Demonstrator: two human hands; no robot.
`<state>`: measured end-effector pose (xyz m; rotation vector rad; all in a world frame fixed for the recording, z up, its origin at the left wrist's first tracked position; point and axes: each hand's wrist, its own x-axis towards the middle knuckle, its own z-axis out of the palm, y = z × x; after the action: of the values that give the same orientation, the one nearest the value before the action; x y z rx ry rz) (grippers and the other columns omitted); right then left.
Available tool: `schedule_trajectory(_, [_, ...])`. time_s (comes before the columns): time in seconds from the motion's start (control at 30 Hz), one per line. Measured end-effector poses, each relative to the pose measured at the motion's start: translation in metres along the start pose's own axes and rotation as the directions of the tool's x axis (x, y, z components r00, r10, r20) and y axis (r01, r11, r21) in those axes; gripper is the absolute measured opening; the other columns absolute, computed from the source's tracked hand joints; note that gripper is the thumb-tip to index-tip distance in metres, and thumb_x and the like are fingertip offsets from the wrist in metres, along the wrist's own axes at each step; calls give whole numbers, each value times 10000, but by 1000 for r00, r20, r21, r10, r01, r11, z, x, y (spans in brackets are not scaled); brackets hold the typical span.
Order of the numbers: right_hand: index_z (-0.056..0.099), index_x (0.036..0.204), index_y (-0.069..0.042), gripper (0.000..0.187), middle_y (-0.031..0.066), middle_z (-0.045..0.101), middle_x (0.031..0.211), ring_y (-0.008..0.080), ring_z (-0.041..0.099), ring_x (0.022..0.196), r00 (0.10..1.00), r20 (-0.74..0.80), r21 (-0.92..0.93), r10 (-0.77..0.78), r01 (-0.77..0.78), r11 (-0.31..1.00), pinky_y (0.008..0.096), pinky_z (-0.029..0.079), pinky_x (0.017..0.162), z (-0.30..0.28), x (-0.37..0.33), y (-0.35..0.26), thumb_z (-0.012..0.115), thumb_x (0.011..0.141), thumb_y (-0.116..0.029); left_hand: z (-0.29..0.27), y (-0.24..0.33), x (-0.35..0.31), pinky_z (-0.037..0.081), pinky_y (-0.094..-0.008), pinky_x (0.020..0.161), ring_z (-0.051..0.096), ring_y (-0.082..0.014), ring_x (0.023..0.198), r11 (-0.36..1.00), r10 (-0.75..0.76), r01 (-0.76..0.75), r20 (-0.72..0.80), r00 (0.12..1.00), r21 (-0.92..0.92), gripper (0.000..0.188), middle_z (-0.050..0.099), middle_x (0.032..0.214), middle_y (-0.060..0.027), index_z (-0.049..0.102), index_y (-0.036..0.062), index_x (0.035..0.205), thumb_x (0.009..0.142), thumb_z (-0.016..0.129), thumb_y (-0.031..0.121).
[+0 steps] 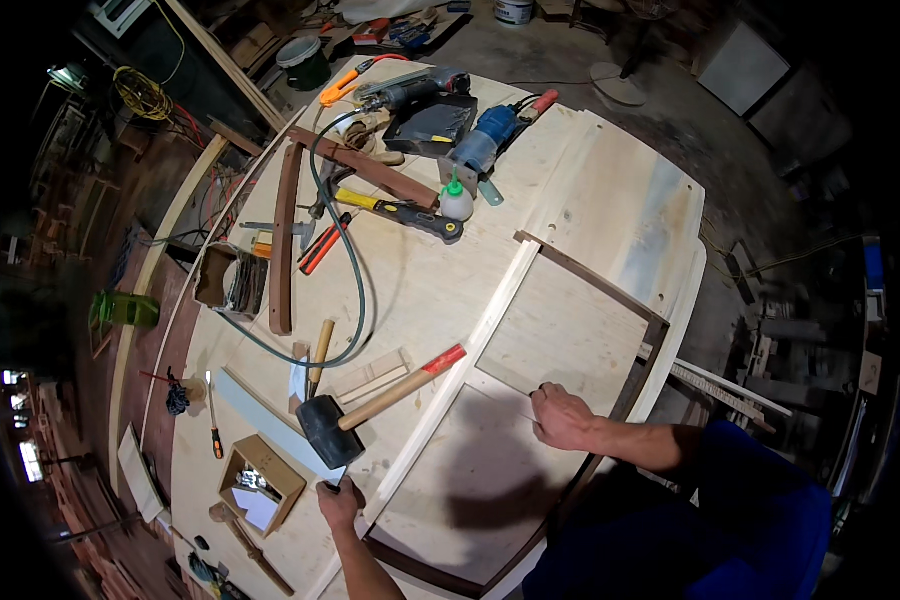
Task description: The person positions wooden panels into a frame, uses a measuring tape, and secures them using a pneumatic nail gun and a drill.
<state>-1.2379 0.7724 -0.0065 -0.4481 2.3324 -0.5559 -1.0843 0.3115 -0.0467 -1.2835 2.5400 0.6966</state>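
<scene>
A wooden frame with dark brown edge strips and a pale wood strip along its left side lies on the workbench. My right hand is closed over the panel inside it, at the end of a thin dark line; what the fingers hold is hidden. Lower left, my left hand is closed around something small and dark, beside the pale strip's near end. Just beyond that hand lies a rubber mallet with a red-tipped wooden handle. A grey flat strip ends close to the left fingers.
Left are an open wooden box, a screwdriver and a wooden-handled hammer. Farther up lie a yellow-black hammer, a green-capped bottle, a blue power tool and a looping hose. The workbench's right edge curves.
</scene>
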Motion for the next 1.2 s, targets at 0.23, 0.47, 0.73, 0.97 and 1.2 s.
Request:
schedule_trajectory(0.23, [537,1078,87,312,271,566,1112,415,593,1047,1000,11,-37,-23,23,999,492,549,861,-9,18,-17,622,871,-132,7,1,0,522,-455,708,656,-353,721,931,-187,213,116,976,-297,208,646,789,-194,510,-19,966,932,648,132])
schedule_trajectory(0.47, [671,964,-14,260,181,676,885,339,680,858,983,-83,161,-164,176,971,451,556,772,-52,53,-5,696,889,-262,30,5,-21,479,-489,835,617,-440,893,990,-139,118,-320,937,-82,176,640,918,-232,545,-4,971,843,607,101])
schedule_trajectory(0.73, [533,1353,61,770,176,688,1056,244,685,862,643,-506,787,575,70,613,353,560,745,-250,276,33,765,852,-475,32,25,-26,454,-473,861,580,-431,908,982,-184,149,-407,895,-116,148,606,915,-214,555,2,944,836,582,100])
schedule_trajectory(0.97, [476,1326,58,774,203,606,1266,307,679,1041,715,-263,927,648,2,374,506,578,828,-290,339,23,851,788,-353,32,31,-26,454,-479,852,582,-428,907,974,-221,176,-416,882,-144,148,612,921,-221,564,-8,947,862,574,113])
schedule_trajectory(1.2, [368,1338,90,845,230,577,1252,307,672,1026,780,-241,940,577,39,339,544,593,758,-275,362,37,870,755,-258,36,27,-24,446,-477,898,573,-438,940,978,-207,171,-424,882,-121,187,612,960,-233,580,-18,1006,867,562,105])
